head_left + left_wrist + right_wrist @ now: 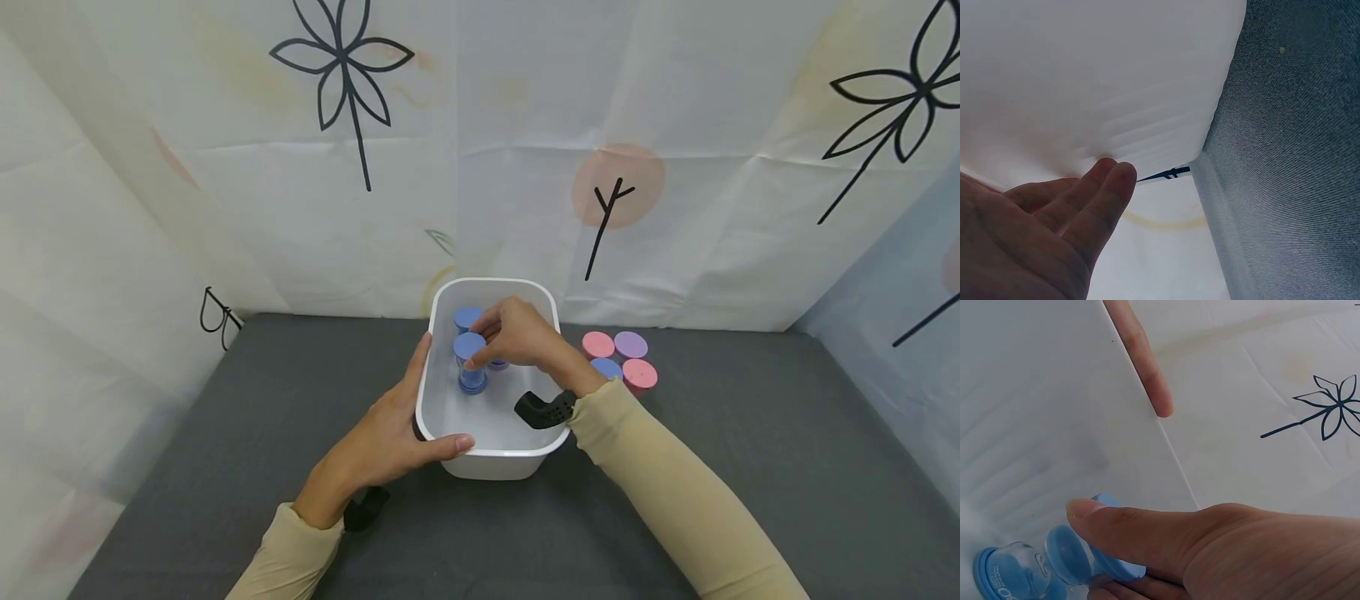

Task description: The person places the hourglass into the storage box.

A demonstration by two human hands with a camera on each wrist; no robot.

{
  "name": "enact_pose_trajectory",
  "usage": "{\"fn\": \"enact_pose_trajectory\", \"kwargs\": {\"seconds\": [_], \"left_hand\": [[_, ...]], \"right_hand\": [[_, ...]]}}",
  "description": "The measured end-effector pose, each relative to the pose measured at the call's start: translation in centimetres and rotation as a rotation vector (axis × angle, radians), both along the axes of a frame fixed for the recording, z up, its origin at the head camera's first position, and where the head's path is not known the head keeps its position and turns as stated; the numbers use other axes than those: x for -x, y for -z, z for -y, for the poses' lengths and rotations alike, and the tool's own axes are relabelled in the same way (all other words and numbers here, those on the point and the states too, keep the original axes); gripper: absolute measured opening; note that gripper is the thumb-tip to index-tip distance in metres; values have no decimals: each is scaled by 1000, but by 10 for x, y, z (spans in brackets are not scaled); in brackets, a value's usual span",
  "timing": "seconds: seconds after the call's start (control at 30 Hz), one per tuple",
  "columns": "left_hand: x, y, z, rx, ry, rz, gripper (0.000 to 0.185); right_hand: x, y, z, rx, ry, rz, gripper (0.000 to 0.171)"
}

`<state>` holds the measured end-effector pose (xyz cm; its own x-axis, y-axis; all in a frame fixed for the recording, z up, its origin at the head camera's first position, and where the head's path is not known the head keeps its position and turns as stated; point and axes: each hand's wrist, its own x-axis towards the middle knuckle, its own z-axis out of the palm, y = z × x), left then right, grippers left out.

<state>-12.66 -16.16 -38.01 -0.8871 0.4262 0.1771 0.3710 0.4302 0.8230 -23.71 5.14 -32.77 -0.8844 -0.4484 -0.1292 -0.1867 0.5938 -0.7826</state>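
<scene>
My right hand (521, 333) reaches into a white plastic bin (491, 429) and pinches a blue-capped sand timer (472, 379) by its upper part. In the right wrist view, the thumb lies across the top cap of the sand timer (1069, 553), and its clear bulb shows blue sand. Just behind it in the bin stands another blue-capped timer (467, 317). A purple-based timer (498, 365) is mostly hidden by the right hand. My left hand (382, 442) rests along the bin's left side, fingers straight against the outer wall and thumb over the near rim.
On the dark grey table (712, 467), right of the bin, several more timers stand together: pink ones (640, 373), a purple one (631, 344) and a blue one (606, 367). A white patterned cloth (517, 208) hangs behind the table and at both sides.
</scene>
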Motion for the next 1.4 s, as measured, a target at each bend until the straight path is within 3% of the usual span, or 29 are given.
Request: {"fn": "enact_pose_trajectory", "kwargs": {"seconds": [1.0, 1.4], "left_hand": [[-1, 0, 0, 2, 7, -5, 121], [-1, -1, 0, -7, 7, -13, 123]], "right_hand": [[1, 2, 2, -44, -62, -6, 55], [0, 1, 1, -14, -36, -29, 50]]}}
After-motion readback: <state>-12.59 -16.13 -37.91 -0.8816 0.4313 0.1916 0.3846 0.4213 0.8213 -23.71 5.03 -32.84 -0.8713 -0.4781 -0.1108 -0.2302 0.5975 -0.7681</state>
